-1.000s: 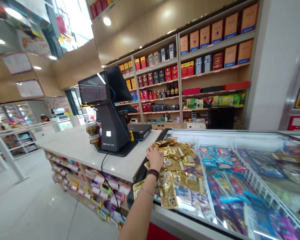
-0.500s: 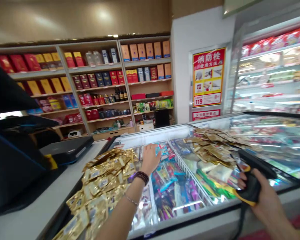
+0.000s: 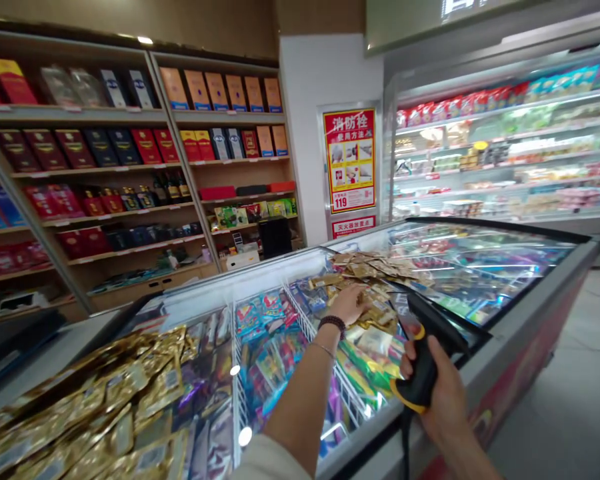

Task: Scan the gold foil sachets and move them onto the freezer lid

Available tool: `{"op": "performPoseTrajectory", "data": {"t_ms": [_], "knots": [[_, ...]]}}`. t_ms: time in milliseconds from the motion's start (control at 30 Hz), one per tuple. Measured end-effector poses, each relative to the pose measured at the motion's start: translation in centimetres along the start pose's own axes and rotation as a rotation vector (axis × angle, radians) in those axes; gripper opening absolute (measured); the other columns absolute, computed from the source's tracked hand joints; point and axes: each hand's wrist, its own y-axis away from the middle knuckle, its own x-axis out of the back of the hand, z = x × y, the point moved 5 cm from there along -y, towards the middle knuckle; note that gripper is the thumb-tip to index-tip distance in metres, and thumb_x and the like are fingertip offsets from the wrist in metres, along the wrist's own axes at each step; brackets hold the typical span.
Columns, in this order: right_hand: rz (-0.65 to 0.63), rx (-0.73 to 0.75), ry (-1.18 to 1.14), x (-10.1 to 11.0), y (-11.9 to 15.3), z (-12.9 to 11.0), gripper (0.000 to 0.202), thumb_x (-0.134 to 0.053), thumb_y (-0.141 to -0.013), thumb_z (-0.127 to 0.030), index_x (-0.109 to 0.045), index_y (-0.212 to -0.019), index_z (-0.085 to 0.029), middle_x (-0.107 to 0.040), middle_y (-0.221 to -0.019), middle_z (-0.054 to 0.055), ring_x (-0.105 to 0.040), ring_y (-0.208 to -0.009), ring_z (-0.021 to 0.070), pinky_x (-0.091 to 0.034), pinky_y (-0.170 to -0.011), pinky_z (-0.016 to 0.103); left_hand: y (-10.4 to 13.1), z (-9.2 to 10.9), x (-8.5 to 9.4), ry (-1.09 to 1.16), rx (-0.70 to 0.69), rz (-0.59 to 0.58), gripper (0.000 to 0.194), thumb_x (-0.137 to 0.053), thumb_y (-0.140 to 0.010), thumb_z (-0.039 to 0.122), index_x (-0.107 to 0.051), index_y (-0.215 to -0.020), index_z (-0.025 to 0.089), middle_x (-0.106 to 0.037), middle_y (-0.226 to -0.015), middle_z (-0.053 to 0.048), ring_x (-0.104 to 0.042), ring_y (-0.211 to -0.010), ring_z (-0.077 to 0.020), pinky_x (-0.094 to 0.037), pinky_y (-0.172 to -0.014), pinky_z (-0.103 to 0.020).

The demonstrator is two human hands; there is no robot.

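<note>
By the left hand (image 3: 349,305) lie flat, overlapping, gold-coloured packets (image 3: 381,313).

Left hand (image 3: 349,305): bare; finger detail soft with blur, nails too small to judge.
Beaded bracelet (image 3: 333,325): on left wrist; dark brown, near black in spots; small round beads, closely strung, seemingly doubled rows; snug fit.
Thin chain (image 3: 324,349): silvery; much finer than beads; higher up, bare gap between; link pattern too small to read.
Left forearm (image 3: 300,413): bare from chain to cloth.
Sleeve (image 3: 270,460): left arm; pale greyish beige, plain fabric; loose, rounded hem; ends around elbow, exact spot unclear; rest cut off.
Right hand (image 3: 443,387): bare; fingers partly hidden.
Right forearm (image 3: 463,447): bare as far as visible.
</note>
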Motion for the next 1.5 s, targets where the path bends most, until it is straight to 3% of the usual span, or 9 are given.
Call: {"op": "performPoseTrajectory", "data": {"t_ms": [167,367,467,567,700,833,1000,1200,1500], "knots": [[0.0,-0.01,0.011,0.1,0.0,0.1,0.064,-0.092,-0.062,-0.061,-0.059,-0.102,-0.024,-0.054,-0.066,-0.008,-0.047,-0.05,0.0086,-0.04,-0.043,0.018,-0.1,-1.7,1.0,0.073,0.167,0.045,0.064,-0.097,-0.053,0.026,-0.076,-0.113,0.022,-0.073,-0.135,-0.018,-0.061,-0.135,-0.042,-0.04,-0.121,-0.051],[0.015,0.008,0.013,0.1,0.2,-0.1,0.068,-0.096,-0.055,-0.062,-0.061,-0.098,-0.023,-0.055,-0.066,-0.008,-0.047,-0.051,0.0083,-0.042,-0.044,0.018,2.4,-4.8,4.6,0.507,0.362,0.335,0.025,-0.092,-0.061,0.019,-0.07,-0.074,0.022,-0.079,-0.088,-0.008,-0.075,-0.106,-0.0325,-0.052,-0.109,-0.053],[0.004,0.005,0.015,-0.2,0.3,-0.2,0.071,-0.097,-0.051,-0.062,-0.062,-0.098,-0.023,-0.055,-0.065,-0.007,-0.047,-0.052,0.0087,-0.043,-0.044,0.017,5.7,-6.7,6.8,0.607,0.429,0.424,0.034,-0.088,-0.071,0.025,-0.055,-0.064,0.022,-0.065,-0.061,0.001,-0.075,-0.077,-0.0239,-0.062,-0.092,-0.054],[-0.001,-0.031,0.024,-0.2,0.2,-0.1,0.068,-0.098,-0.05,-0.059,-0.062,-0.097,-0.024,-0.055,-0.065,-0.007,-0.047,-0.052,0.0097,-0.043,-0.043,0.017,10.3,-7.9,10.0,0.687,0.44,0.529,0.039,-0.085,-0.077,0.026,-0.048,-0.066,0.022,-0.064,-0.06,0.004,-0.073,-0.069,-0.0176,-0.065,-0.088,-0.049],[-0.001,-0.101,0.061,-0.2,0.2,0.5,0.059,-0.096,-0.052,-0.052,-0.063,-0.094,-0.025,-0.055,-0.065,-0.006,-0.049,-0.052,0.0108,-0.046,-0.043,0.018,16.4,-8.1,14.3,0.768,0.415,0.614,0.026,-0.087,-0.076,0.029,-0.063,-0.083,0.021,-0.077,-0.078,-0.002,-0.078,-0.079,-0.0208,-0.065,-0.09,-0.05],[-0.028,-0.186,0.13,-1.9,1.7,1.8,0.055,-0.094,-0.052,-0.05,-0.062,-0.09,-0.025,-0.056,-0.065,-0.005,-0.048,-0.05,0.0114,-0.045,-0.039,0.019,20.9,-7.7,17.7,0.815,0.366,0.643,0.039,-0.093,-0.068,0.037,-0.072,-0.096,0.019,-0.08,-0.084,-0.006,-0.079,-0.081,-0.0252,-0.064,-0.091,-0.051],[-0.223,-0.2,0.39,-6.4,4.7,4.2,0.064,-0.092,-0.053,-0.062,-0.063,-0.094,-0.022,-0.059,-0.066,-0.003,-0.049,-0.048,0.013,-0.04,-0.037,0.023,24.4,-7.7,21.3,0.747,0.329,0.665,0.046,-0.094,-0.064,0.046,-0.077,-0.094,0.016,-0.079,-0.081,-0.008,-0.077,-0.081,-0.0253,-0.065,-0.088,-0.048],[-0.686,-0.033,0.809,-12.2,7.6,6.5,0.058,-0.067,-0.08,-0.08,-0.06,-0.075,-0.022,-0.055,-0.052,-0.001,-0.051,-0.046,0.0158,-0.045,-0.047,0.029,25.8,-8.1,23.8,0.697,0.286,0.735,0.042,-0.094,-0.064,0.046,-0.075,-0.087,0.016,-0.071,-0.073,-0.001,-0.07,-0.073,-0.0179,-0.066,-0.083,-0.042],[-0.81,0.051,1.054,-14.2,9.9,8.6,0.05,-0.055,-0.087,-0.075,-0.056,-0.078,-0.026,-0.056,-0.05,-0.003,-0.055,-0.047,0.0195,-0.045,-0.056,0.033,26.2,-7.9,24.3,0.733,0.277,0.791,0.046,-0.095,-0.059,0.049,-0.07,-0.081,0.017,-0.056,-0.061,0.007,-0.06,-0.061,-0.0101,-0.066,-0.076,-0.034]]}}
